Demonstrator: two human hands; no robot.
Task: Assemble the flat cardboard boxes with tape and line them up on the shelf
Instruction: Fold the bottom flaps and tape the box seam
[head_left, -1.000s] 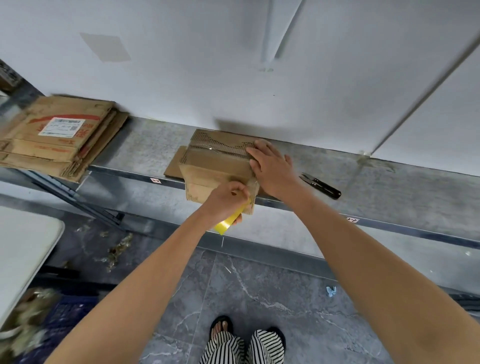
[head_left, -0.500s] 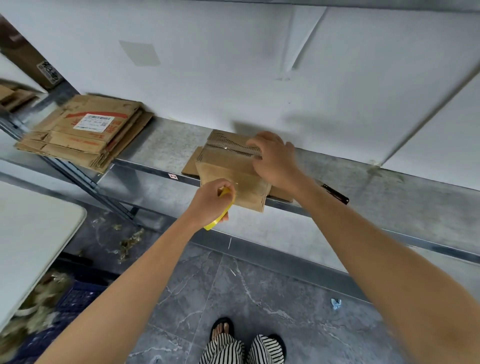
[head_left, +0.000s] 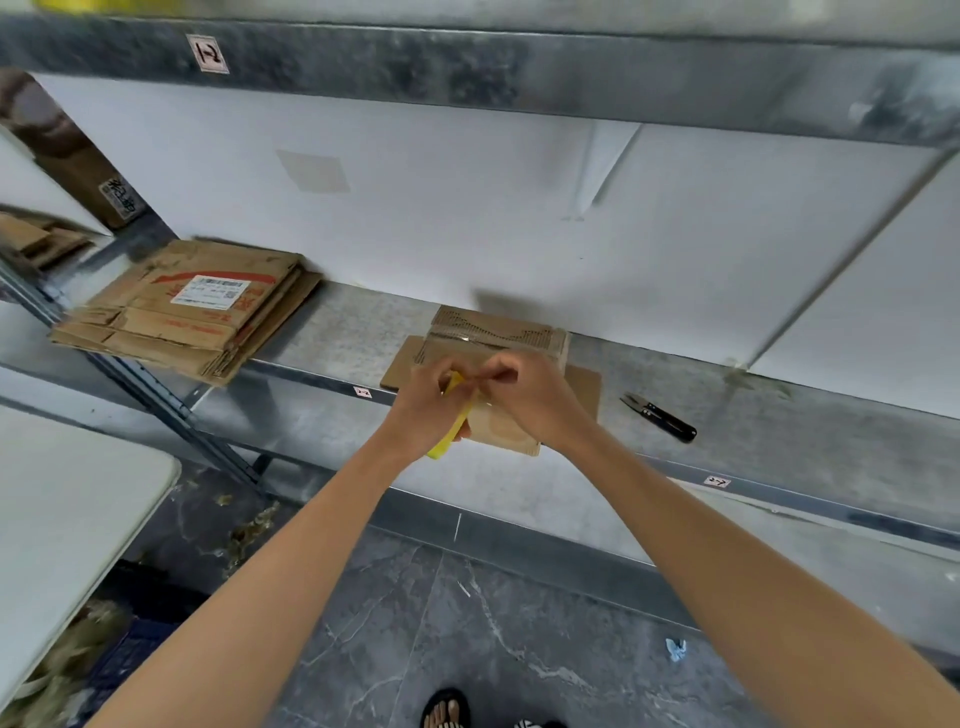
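Progress: first box at the taping stage, stack untouched

On the metal shelf (head_left: 337, 332), the stack of flat cardboard boxes (head_left: 187, 306) lies at the left, not yet folded, so most of the work seems to remain. One small cardboard box (head_left: 493, 338) sits mid-shelf at the front edge. Its long axis runs along the shelf and its torn flap points toward the wall. The left hand (head_left: 426, 410) grips a yellow tape roll (head_left: 449, 431). The right hand (head_left: 530, 400) pinches at the roll, probably picking loose the tape's end. Black snips (head_left: 658, 417) lie to the right.
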